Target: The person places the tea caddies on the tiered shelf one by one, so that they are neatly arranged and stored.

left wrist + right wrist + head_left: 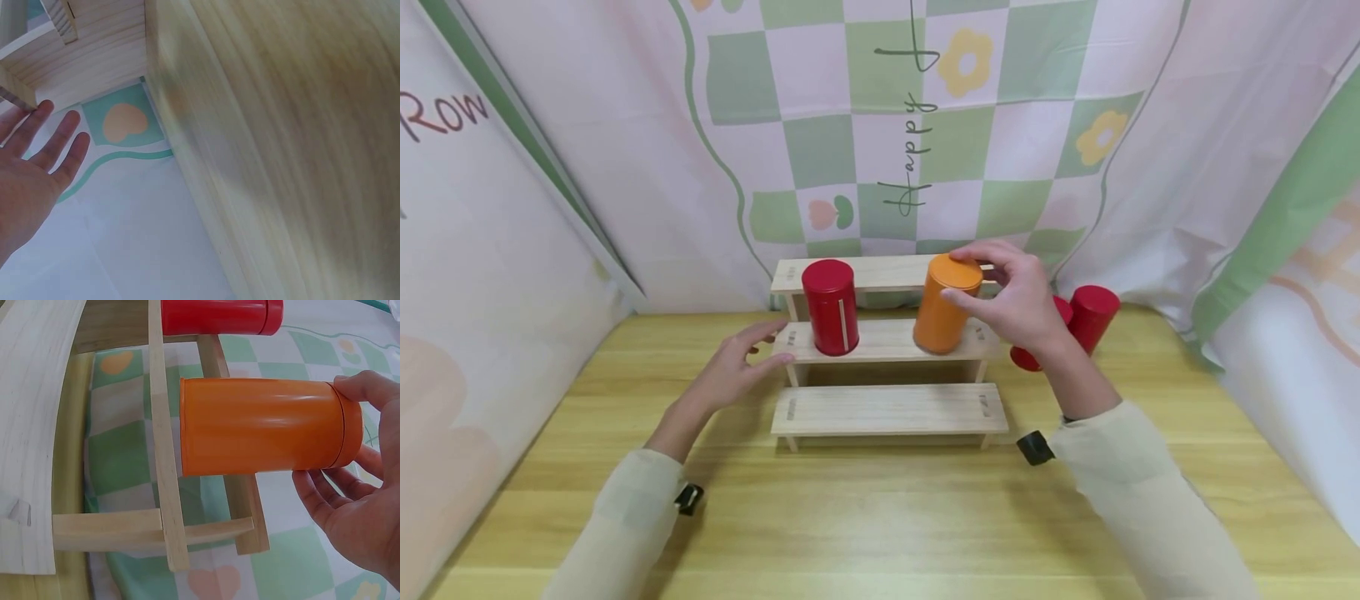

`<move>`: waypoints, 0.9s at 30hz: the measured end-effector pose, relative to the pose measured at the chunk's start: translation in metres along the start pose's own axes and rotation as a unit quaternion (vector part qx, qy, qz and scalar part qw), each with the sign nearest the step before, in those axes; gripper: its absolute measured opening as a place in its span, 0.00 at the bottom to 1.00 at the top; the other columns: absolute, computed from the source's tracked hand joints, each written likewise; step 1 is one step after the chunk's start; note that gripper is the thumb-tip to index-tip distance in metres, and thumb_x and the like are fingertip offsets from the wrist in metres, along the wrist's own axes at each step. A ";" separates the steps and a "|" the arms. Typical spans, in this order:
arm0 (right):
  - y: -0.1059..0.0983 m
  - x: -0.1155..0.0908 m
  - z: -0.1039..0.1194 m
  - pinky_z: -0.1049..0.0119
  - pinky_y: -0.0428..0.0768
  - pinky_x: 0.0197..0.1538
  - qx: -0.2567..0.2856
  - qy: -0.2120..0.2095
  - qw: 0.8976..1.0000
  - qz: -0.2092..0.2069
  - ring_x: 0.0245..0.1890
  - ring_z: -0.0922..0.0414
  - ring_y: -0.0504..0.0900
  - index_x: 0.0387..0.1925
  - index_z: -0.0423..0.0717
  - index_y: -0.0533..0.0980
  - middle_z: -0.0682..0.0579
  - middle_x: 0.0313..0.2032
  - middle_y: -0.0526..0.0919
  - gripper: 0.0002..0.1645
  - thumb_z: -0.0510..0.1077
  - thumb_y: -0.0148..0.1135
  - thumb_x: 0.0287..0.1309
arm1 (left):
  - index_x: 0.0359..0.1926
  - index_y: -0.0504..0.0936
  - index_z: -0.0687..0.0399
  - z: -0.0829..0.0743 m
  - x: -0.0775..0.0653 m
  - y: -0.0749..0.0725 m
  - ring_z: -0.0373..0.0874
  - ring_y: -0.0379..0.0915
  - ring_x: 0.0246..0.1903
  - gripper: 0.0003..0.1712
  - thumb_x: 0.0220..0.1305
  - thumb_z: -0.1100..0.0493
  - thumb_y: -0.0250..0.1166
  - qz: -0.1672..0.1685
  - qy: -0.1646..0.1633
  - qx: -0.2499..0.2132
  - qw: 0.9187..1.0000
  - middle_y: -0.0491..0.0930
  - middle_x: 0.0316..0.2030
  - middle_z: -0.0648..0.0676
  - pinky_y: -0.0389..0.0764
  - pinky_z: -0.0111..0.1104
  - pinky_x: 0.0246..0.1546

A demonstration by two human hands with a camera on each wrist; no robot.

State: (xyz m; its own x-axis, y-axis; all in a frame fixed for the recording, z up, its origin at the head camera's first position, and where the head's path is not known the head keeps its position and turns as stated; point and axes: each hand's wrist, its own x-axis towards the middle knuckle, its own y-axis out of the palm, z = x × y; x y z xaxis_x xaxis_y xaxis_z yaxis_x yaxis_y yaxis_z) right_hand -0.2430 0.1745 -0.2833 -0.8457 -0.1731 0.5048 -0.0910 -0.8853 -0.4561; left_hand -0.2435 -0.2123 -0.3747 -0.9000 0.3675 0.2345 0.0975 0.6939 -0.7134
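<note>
On the middle step of a small wooden three-step rack [887, 410], a red canister [830, 308] stands upright near the left end. Toward the right end of that step is an orange canister [942, 312]. My right hand [1011, 292] grips the orange canister around its lid, thumb on one side and fingers on the other, as the right wrist view [269, 425] also shows. My left hand [737, 367] is at the left end of the middle step, fingers spread loosely. In the left wrist view its fingertips [44, 107] touch or nearly touch the step's edge.
Two more red canisters [1093, 317] are on the wooden table [880, 517] right of the rack, one partly hidden behind my right hand and wrist. A checkered curtain [895, 125] hangs behind the rack, with white cloth [497, 250] along the left side.
</note>
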 end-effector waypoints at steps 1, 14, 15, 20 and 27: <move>0.001 0.001 0.001 0.77 0.78 0.54 -0.001 0.002 1.000 0.003 0.57 0.53 0.75 0.57 0.37 0.82 0.44 0.57 0.81 0.24 0.39 0.75 0.59 | 0.74 0.69 0.62 0.000 0.000 0.000 0.63 0.71 0.63 0.35 0.74 0.50 0.65 0.000 0.000 0.000 1.000 0.71 0.71 0.66 0.76 0.59 0.60; 0.011 0.009 0.004 0.73 0.79 0.54 -0.001 0.002 1.000 0.019 0.55 0.51 0.78 0.56 0.37 0.83 0.44 0.57 0.81 0.25 0.42 0.77 0.58 | 0.74 0.69 0.62 0.001 0.000 0.000 0.63 0.71 0.63 0.34 0.74 0.51 0.65 -0.003 0.005 0.002 1.000 0.71 0.70 0.66 0.76 0.59 0.59; 0.011 0.010 0.003 0.72 0.79 0.54 -0.001 0.001 1.000 0.020 0.55 0.51 0.78 0.56 0.37 0.83 0.44 0.57 0.81 0.25 0.42 0.77 0.58 | 0.74 0.69 0.63 0.001 0.000 0.000 0.63 0.71 0.63 0.34 0.74 0.52 0.65 -0.003 0.006 0.003 1.000 0.71 0.70 0.66 0.76 0.59 0.59; 0.013 0.011 0.003 0.66 0.80 0.55 -0.003 -0.004 1.000 0.023 0.54 0.52 0.77 0.56 0.38 0.83 0.45 0.56 0.82 0.25 0.42 0.77 0.58 | 0.74 0.69 0.63 0.001 0.000 0.000 0.63 0.71 0.63 0.34 0.75 0.52 0.65 -0.006 0.005 0.003 1.000 0.71 0.70 0.66 0.76 0.58 0.60; 0.016 0.013 0.001 0.61 0.81 0.56 -0.007 -0.005 1.000 0.029 0.55 0.51 0.76 0.56 0.38 0.83 0.45 0.56 0.82 0.24 0.42 0.76 0.59 | 0.74 0.69 0.62 0.000 0.000 0.000 0.63 0.71 0.63 0.35 0.74 0.51 0.65 -0.002 0.001 -0.002 1.000 0.71 0.70 0.66 0.76 0.59 0.60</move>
State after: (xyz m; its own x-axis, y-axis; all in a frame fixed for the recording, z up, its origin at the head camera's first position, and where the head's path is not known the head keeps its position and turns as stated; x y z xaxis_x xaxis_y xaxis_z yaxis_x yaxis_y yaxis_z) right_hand -0.2548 0.1573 -0.2834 -0.8448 -0.2286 0.4837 -0.0489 -0.8674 -0.4953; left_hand -0.2434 -0.2121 -0.3747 -0.8994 0.3657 0.2394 0.0951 0.6983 -0.7095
